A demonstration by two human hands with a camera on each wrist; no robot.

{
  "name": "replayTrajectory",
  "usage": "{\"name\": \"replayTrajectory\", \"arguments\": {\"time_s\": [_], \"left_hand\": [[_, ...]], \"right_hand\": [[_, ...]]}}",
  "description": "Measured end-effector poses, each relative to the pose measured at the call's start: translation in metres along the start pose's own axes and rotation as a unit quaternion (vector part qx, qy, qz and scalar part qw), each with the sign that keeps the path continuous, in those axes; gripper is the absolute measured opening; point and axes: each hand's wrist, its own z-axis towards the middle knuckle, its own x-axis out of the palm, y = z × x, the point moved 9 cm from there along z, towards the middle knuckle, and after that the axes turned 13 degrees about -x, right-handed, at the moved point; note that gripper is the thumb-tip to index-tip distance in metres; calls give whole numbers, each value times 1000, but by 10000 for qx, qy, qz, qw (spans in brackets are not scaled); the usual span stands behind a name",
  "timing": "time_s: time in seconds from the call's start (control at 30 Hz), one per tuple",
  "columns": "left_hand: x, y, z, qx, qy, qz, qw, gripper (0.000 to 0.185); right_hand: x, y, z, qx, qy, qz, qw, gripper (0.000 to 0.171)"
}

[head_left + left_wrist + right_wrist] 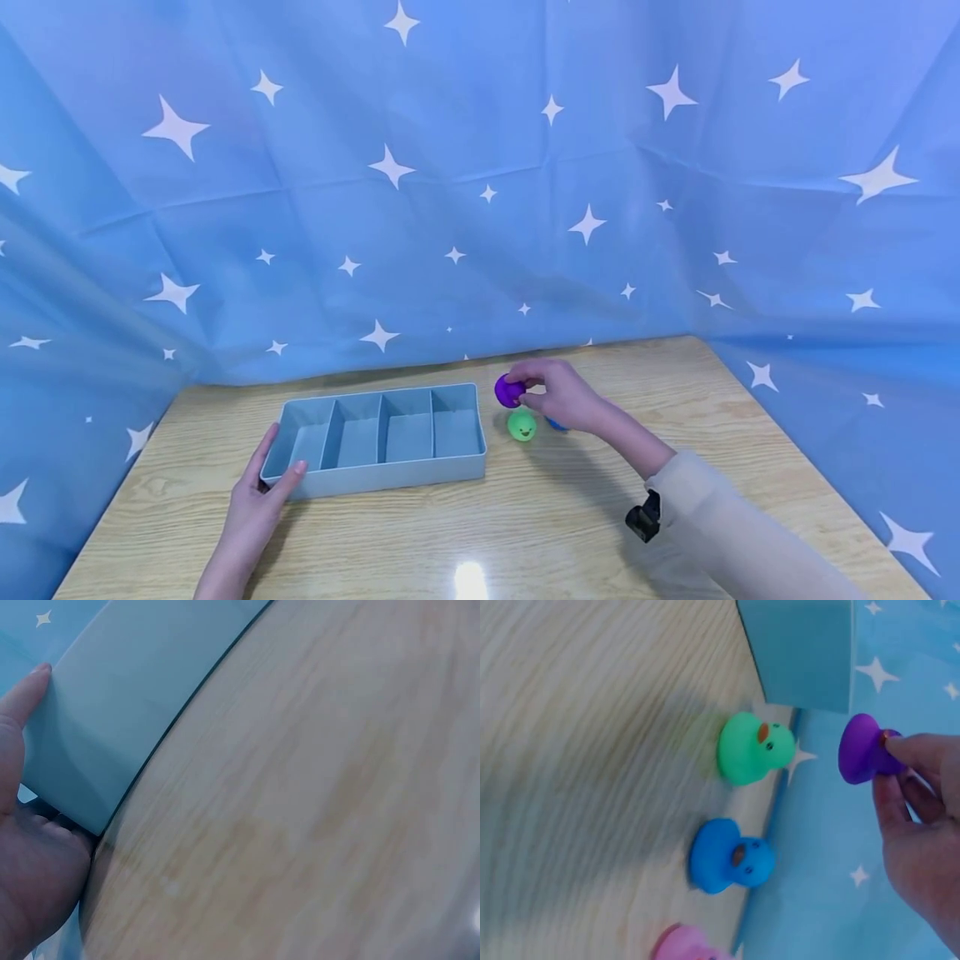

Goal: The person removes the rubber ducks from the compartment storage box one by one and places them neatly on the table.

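My right hand [564, 395] pinches a purple rubber duck [860, 752] between thumb and fingertips, raised above the table just past the box's right end. Below it on the table stands a green rubber duck [522, 426]. A blue rubber duck [714, 856] is beside the green one, mostly covered by my right hand in the head view. The right wrist view also catches part of a pink rubber duck [686, 945]. At the left, my left hand [251, 502] grips the near corner of a blue-grey box [386, 477], thumb on its front wall. Its four-sided compartments hold nothing visible.
The wooden table [405, 533] carries the box and ducks. Behind it and at both sides hangs a blue curtain [480, 217] with white stars. A black wrist device [643, 517] sits by my right sleeve [720, 517].
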Motion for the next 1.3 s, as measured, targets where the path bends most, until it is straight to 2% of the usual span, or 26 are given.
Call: {"name": "replayTrajectory", "arguments": {"time_s": [0.23,0.53,0.73,0.97,1.3], "left_hand": [[0,0,0,27,-1,59,10000,91],[-1,-1,-3,119,-150,456,9988,88],[0,-1,-2,192,-72,309,9993,89],[-1,-2,-1,344,-145,294,9989,88],[0,-2,-2,355,-110,177,9992,88]], "right_hand": [[-15,-15,-22,340,-219,15,9992,31],[-31,-25,-41,573,-472,30,9972,30],[-38,-31,-52,683,-593,-13,9959,30],[-43,-38,-59,711,-605,-91,9956,30],[-46,-47,-68,954,-669,-84,9932,31]]}}
